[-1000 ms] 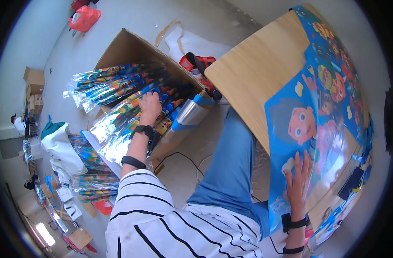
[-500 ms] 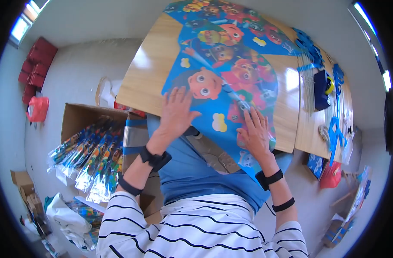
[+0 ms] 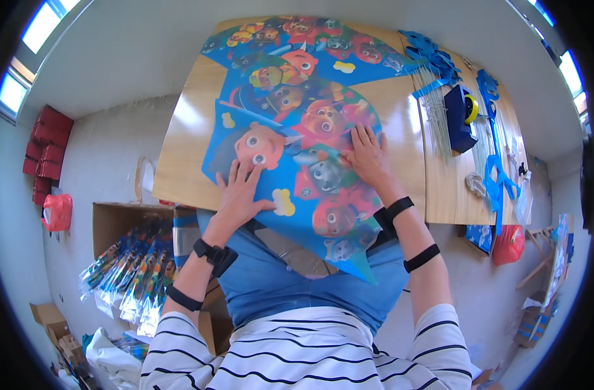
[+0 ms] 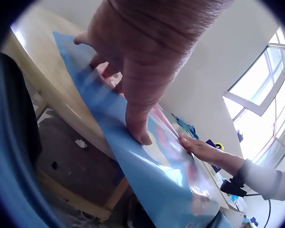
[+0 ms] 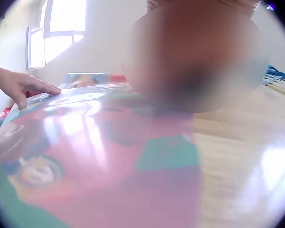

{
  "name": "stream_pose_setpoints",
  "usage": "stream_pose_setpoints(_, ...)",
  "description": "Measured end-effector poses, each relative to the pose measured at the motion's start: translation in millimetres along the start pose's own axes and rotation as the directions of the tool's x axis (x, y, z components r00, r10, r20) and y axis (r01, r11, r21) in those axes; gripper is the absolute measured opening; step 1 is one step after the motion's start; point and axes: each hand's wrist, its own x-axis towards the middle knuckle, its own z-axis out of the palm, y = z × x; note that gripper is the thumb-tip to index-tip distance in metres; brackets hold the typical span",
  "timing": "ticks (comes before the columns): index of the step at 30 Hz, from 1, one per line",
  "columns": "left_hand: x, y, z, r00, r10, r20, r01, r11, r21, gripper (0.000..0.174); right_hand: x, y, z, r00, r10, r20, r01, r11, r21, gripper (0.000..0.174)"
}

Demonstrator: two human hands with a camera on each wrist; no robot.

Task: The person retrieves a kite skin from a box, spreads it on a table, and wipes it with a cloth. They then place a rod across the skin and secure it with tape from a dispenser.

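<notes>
A glossy blue sheet printed with cartoon characters (image 3: 287, 224) lies over the near edge of the wooden table, its pointed lower corner hanging above the person's lap. My left hand (image 3: 238, 198) rests on its left part with fingers spread, beside a big-eyed cartoon face. Over on the right side, my right hand (image 3: 370, 159) lies on the print with fingers extended. The left wrist view shows the left thumb (image 4: 140, 133) touching the sheet near its edge. In the right wrist view the right hand is mostly a blur above the shiny film.
Another printed sheet (image 3: 368, 55) reaches across the far table (image 3: 401, 123). To the right are thin sticks (image 3: 438, 117), a tape dispenser (image 3: 461, 123) and blue ribbon (image 3: 495, 169). A cardboard box (image 3: 115, 218) of film-wrapped printed bundles (image 3: 131, 266) stands at lower left.
The left hand has left the wrapped bundles in the box and come onto the sheet. The right hand has stayed on the sheet. The head view has turned from the box to the table.
</notes>
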Motion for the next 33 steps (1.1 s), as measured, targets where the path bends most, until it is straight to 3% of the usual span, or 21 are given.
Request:
stream_pose_setpoints(5,18,-26,-12,0.999,0.037,0.018,-0.036,0.999,-0.021,0.102,-24,2,-4,0.992,0.120,-0.033,-0.121,0.992,-0.027,0.070)
stream_pose_setpoints(9,37,-28,-15,0.995,0.091,0.040,-0.089,0.995,-0.044,0.102,-39,1,-16,0.978,0.207,0.005,-0.207,0.978,-0.028,0.061)
stream_pose_setpoints(11,46,-25,-27,0.990,0.098,0.097,-0.094,0.994,-0.050,0.101,-22,5,-20,0.964,0.265,0.036,-0.263,0.964,-0.045,0.056)
stream_pose_setpoints(14,42,-24,-32,0.985,0.126,0.117,-0.116,0.990,-0.083,0.101,29,21,-29,0.965,0.177,-0.195,-0.152,0.979,0.137,0.045)
stream_pose_setpoints(17,23,-23,-34,0.978,0.105,0.182,-0.101,0.994,-0.033,0.100,84,35,-29,0.952,0.228,-0.203,-0.225,0.974,0.037,0.044)
stream_pose_setpoints(20,16,-24,-33,0.981,0.093,0.168,-0.084,0.995,-0.062,0.100,127,49,-13,0.906,0.419,0.057,-0.422,0.900,0.109,0.045)
stream_pose_setpoints(23,18,-24,-29,0.983,0.078,0.168,-0.068,0.996,-0.065,0.100,143,42,-3,0.871,0.485,0.081,-0.492,0.858,0.149,0.047)
stream_pose_setpoints(26,19,-25,-28,0.982,0.066,0.178,-0.048,0.994,-0.100,0.101,152,42,-1,0.880,0.417,0.228,-0.466,0.850,0.245,0.036)
stream_pose_setpoints(29,21,-26,-27,0.980,0.065,0.187,-0.048,0.995,-0.091,0.102,158,50,16,0.953,0.291,0.088,-0.304,0.932,0.198,0.023)
stream_pose_setpoints(33,36,-21,-19,0.989,0.104,0.106,-0.098,0.993,-0.060,0.107,174,51,-23,0.931,0.267,-0.248,-0.263,0.964,0.049,0.017)
